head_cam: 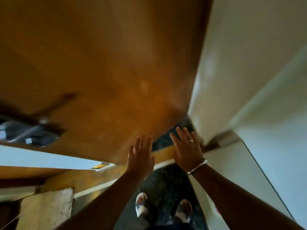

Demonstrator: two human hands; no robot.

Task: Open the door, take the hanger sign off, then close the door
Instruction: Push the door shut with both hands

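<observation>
Before us the brown door [103, 63] fills the view, its blurred metal handle [31, 131] at far left. We hold our left hand [141, 156] and right hand [187, 151] out empty, fingers spread apart; we cannot see the hanger sign.

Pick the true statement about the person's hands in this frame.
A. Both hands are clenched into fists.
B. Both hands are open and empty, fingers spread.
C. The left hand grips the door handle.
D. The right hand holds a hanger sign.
B: the left hand and right hand are both held out flat with fingers spread, holding nothing, near the brown wooden door; the metal door handle sits far left, untouched.
</observation>
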